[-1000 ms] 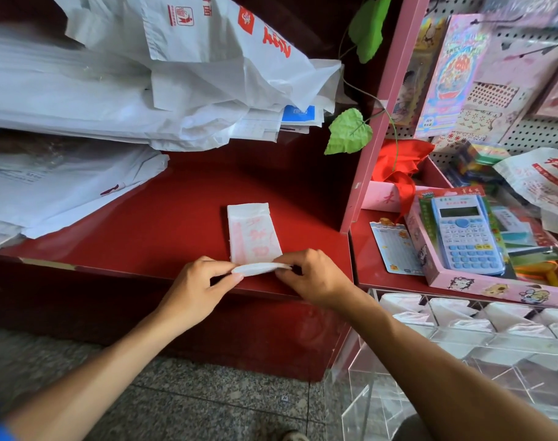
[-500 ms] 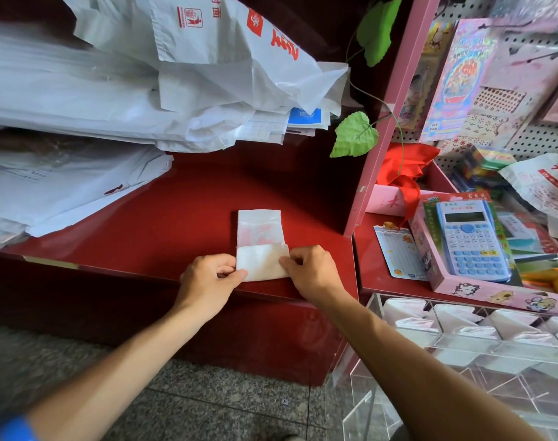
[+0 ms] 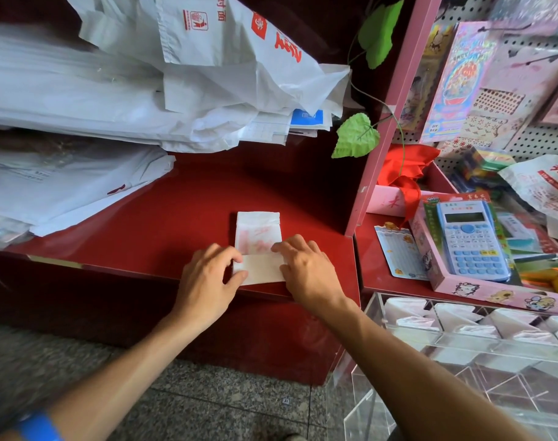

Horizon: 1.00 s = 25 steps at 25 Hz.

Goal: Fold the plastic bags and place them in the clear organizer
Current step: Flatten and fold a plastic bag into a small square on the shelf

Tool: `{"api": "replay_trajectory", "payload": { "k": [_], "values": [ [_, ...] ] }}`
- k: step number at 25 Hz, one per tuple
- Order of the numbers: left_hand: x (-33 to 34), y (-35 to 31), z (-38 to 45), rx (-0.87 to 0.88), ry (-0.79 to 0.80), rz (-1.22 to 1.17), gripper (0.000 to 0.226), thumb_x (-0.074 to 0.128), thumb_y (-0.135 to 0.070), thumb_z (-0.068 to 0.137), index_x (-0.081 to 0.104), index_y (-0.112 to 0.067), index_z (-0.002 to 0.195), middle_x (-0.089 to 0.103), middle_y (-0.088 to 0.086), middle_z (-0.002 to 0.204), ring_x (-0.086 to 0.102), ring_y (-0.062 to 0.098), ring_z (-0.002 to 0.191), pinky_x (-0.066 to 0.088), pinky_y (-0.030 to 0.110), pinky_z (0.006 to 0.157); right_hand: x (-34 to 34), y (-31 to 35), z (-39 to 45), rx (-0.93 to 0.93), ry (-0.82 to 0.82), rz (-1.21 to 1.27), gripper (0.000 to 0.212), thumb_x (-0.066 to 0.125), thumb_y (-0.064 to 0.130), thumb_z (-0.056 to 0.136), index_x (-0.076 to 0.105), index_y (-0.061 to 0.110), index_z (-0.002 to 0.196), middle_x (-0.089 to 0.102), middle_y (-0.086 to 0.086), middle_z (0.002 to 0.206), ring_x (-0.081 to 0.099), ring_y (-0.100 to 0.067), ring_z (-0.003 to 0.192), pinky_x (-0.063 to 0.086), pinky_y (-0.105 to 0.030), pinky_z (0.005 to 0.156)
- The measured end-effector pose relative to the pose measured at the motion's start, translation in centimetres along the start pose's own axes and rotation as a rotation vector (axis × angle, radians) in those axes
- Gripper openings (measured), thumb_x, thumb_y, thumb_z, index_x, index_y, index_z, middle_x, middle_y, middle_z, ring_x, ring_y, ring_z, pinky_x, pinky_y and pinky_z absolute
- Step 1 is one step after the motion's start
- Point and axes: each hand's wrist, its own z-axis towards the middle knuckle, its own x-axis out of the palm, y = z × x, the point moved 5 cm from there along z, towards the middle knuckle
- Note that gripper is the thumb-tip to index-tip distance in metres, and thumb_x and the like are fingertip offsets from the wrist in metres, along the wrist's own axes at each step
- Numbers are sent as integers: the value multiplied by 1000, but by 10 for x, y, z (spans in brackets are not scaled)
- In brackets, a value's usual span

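While both hands press its sides, the folded plastic bag (image 3: 258,246) lies at the red shelf's (image 3: 163,224) front edge.

Left hand (image 3: 207,276) pinches the bag's left edge; right hand (image 3: 306,268) holds the lower flap with curled fingers. Bare shelf stretches behind the bag; the clear organizer (image 3: 462,354) stands right of it, below.

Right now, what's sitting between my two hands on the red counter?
In the head view, the folded plastic bag lies between the left hand and right hand, both holding its near folded edge.
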Motion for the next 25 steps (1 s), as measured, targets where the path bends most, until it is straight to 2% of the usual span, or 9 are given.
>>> {"api": "replay_trajectory", "payload": {
  "k": [3,5,9,13,16,18,20,23,25],
  "values": [
    [7,-2,-5,200,142,124,43,56,-55,87,68,-27,118,59,-17,129,50,16,110,39,38,84,5,1,-4,-74,121,-110,40,43,12,96,54,23,133,49,4,140,45,-29,114,38,-40,91],
    [11,5,-8,199,225,130,58,63,-60,81,61,-30,131,51,-21,139,39,5,122,24,30,88,4,-4,-6,-69,146,-78,38,43,33,100,51,23,136,46,6,145,43,-28,119,36,-41,95],
    [3,13,-7,156,154,-34,46,87,-21,70,73,-31,112,62,-27,116,48,-5,106,38,27,89,3,-15,-7,-101,254,-42,70,54,64,88,40,29,147,42,10,146,38,-20,122,33,-38,99],
    [-10,13,-5,18,127,-243,24,75,-21,85,73,-43,95,68,-22,92,59,-6,97,43,11,82,4,-20,-6,-112,243,64,55,62,61,82,57,37,131,50,15,129,43,-15,111,32,-33,90],
    [-12,7,-4,-47,159,-413,17,71,-16,89,76,-32,93,74,-21,89,66,-6,91,45,8,79,4,-24,-3,-25,134,267,31,53,58,84,69,33,95,61,14,99,56,-17,91,44,-38,83],
    [-12,5,-4,-107,165,-449,16,73,-13,87,74,-28,90,73,-24,88,67,-10,89,43,3,76,0,-27,-1,89,104,399,30,63,47,90,60,27,67,56,11,72,52,-7,68,43,-28,67],
    [-10,7,-3,-142,155,-422,23,74,-9,85,71,-31,89,71,-30,82,65,-14,84,40,0,73,-2,-30,-3,159,115,477,39,69,36,90,51,27,56,47,12,56,43,-3,51,33,-19,54],
    [-8,10,-2,-197,115,-378,30,73,-16,85,68,-28,112,70,-27,73,60,-18,84,33,-5,73,-1,-31,0,189,89,477,26,68,21,88,55,27,66,52,11,60,45,-6,55,37,-26,57],
    [-8,6,-2,-209,96,-341,38,73,-23,86,62,-31,122,71,-22,75,59,-12,85,29,-6,74,2,-31,4,244,83,467,12,68,21,86,63,23,96,65,5,76,59,-16,72,46,-32,66]
  ]
}}
